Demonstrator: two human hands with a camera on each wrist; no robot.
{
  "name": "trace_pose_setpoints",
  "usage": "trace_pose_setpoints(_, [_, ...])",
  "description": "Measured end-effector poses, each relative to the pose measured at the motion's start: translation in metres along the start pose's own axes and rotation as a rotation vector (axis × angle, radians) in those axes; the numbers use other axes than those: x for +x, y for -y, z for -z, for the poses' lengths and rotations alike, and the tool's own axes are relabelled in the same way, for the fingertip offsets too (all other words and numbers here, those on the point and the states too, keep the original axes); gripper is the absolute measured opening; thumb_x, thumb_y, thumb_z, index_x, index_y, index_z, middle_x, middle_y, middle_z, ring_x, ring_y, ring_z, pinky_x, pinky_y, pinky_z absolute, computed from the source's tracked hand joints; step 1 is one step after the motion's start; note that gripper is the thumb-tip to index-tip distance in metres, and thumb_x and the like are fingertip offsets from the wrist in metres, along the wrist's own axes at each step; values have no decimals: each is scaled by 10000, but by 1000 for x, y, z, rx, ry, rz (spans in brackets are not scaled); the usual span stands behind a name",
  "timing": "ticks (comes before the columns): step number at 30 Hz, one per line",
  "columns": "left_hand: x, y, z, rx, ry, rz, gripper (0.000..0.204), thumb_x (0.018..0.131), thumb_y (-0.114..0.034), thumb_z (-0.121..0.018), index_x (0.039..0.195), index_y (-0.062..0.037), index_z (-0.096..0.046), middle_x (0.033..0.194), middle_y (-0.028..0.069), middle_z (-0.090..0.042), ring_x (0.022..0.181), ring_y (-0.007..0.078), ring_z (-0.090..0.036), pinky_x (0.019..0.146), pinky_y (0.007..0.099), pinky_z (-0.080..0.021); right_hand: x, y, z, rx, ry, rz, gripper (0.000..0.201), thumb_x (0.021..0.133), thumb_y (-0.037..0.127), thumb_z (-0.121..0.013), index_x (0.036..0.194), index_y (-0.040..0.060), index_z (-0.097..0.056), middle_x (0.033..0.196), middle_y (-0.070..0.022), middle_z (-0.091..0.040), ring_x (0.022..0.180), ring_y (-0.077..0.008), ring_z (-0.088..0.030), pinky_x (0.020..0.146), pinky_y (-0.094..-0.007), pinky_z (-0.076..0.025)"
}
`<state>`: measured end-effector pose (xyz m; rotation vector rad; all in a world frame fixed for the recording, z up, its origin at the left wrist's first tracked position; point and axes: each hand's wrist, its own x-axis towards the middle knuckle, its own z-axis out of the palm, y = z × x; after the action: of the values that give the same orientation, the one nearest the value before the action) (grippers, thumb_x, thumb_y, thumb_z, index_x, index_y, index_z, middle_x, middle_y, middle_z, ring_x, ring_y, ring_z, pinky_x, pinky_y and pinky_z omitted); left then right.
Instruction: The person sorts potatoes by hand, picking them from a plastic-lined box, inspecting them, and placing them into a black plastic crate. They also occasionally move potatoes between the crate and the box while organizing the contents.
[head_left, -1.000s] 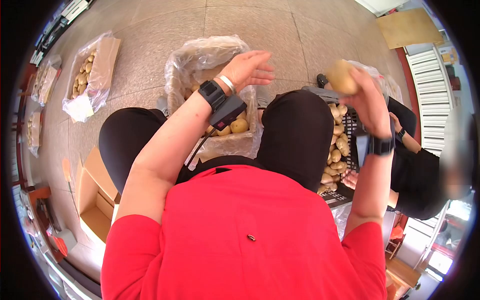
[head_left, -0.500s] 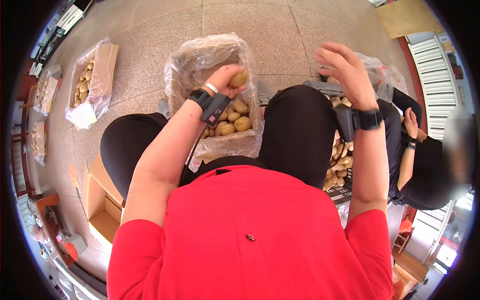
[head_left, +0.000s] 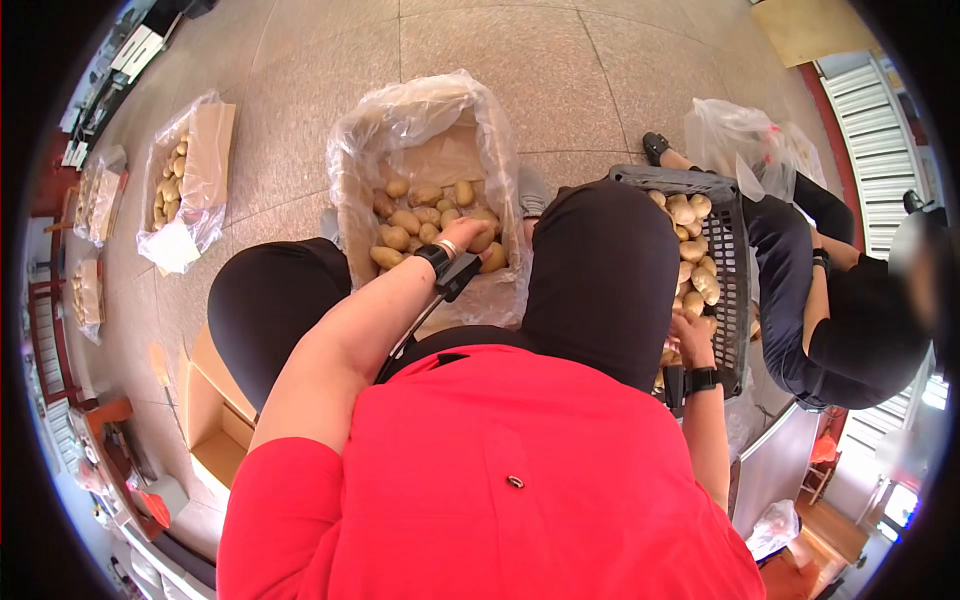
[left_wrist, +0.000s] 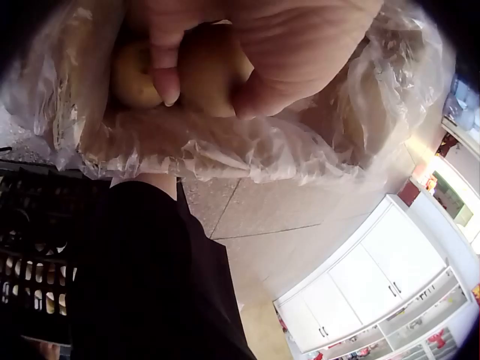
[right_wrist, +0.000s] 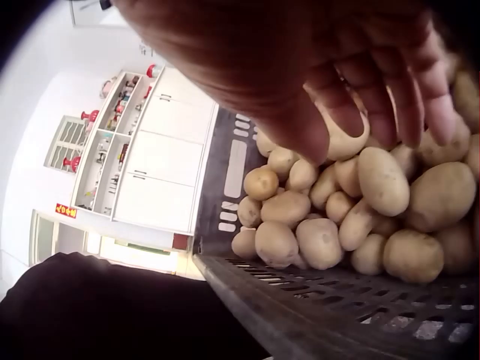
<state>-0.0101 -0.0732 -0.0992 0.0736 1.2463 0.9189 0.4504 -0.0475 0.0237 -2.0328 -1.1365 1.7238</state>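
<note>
My left hand (head_left: 462, 232) is low in the plastic-lined cardboard box (head_left: 345, 175), among the potatoes lying there. In the left wrist view its thumb and fingers are around a potato (left_wrist: 214, 71), with another potato (left_wrist: 135, 79) right beside it. My right hand (head_left: 692, 335) reaches into the black plastic crate (head_left: 742, 270) at my right knee. The right wrist view shows its fingers loosely spread and pointing down over the heaped potatoes (right_wrist: 319, 241). One pale potato (right_wrist: 346, 142) lies just behind the thumb and fingertips, partly hidden by them.
Another lined box of potatoes (head_left: 205, 160) stands on the floor to the left, with more boxes beyond it. An open cardboard box (head_left: 215, 440) is by my left leg. A person in dark clothes (head_left: 860, 330) sits right of the crate, near a clear plastic bag (head_left: 735, 140).
My left hand took a potato from my right hand and has lowered it into the lined box. My right hand has moved back down into the black crate.
</note>
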Motion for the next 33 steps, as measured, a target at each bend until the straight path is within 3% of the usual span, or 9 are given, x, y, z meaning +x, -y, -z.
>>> trace_pose_setpoints(8, [30,3,16,-251,-179,33,493,845,-86,-562,1302,-132,-382,1247,164,-423,1151,339,-460,853,451,-517,3,-32,7,84,-96,13,359,853,271,-615,1092,13,-543,859,-27,-601,715,-124,-583,610,-266,-502])
trace_pose_setpoints(11, [30,1,7,-320,-144,-109,480,835,-90,-522,1283,-101,-351,1104,166,-477,873,317,-560,767,463,-532,10,-33,7,54,-68,32,338,858,280,-611,1078,31,-553,873,-21,-605,729,-131,-589,607,-267,-503])
trace_pose_setpoints(13, [27,0,7,-110,-58,-23,561,854,-79,-527,1371,-138,-319,1338,234,-365,1170,393,-463,936,488,-452,12,-32,3,34,-128,56,270,843,258,-617,996,38,-589,816,-5,-605,713,-117,-587,592,-257,-493])
trace_pose_setpoints(17, [60,32,34,404,95,54,419,884,-160,-500,1292,-95,-434,884,123,-598,841,347,-620,770,447,-517,26,-50,13,-274,-298,145,316,785,279,-639,941,6,-608,768,-77,-638,702,-198,-619,611,-312,-501])
trace_pose_setpoints(19, [6,22,9,722,-42,-35,334,862,-193,-521,1169,-64,-551,808,134,-656,776,350,-651,724,428,-522,34,-75,28,-816,-527,287,409,725,327,-640,933,-24,-615,797,-205,-652,771,-332,-637,693,-394,-502])
trace_pose_setpoints(21, [-7,23,9,1393,-99,-424,324,816,-241,-551,1068,-48,-618,951,171,-669,887,327,-649,779,403,-510,30,-84,31,-842,-635,211,500,706,367,-616,1027,-16,-588,919,-300,-621,921,-414,-603,818,-476,-471])
trace_pose_setpoints(23, [-15,24,5,1511,-119,-394,357,774,-247,-566,1076,-66,-623,986,220,-645,936,340,-620,843,414,-476,19,-83,31,-823,-703,4,606,699,366,-630,1163,-5,-513,983,-288,-619,944,-411,-605,850,-461,-483])
trace_pose_setpoints(25, [-25,18,1,1556,-86,-374,348,769,-249,-574,1075,-91,-629,992,219,-643,940,346,-616,846,412,-478,28,-99,43,-834,-635,-186,693,731,458,-643,1217,-2,-460,1179,-283,-524,1091,-400,-544,924,-439,-453])
trace_pose_setpoints(33, [-49,8,-3,1954,-28,-295,370,844,-275,-532,1155,-81,-577,1078,235,-602,1010,378,-580,871,429,-472,47,-141,37,-853,-425,-201,560,697,370,-673,1057,-54,-602,1073,-258,-612,1033,-356,-587,893,-421,-468])
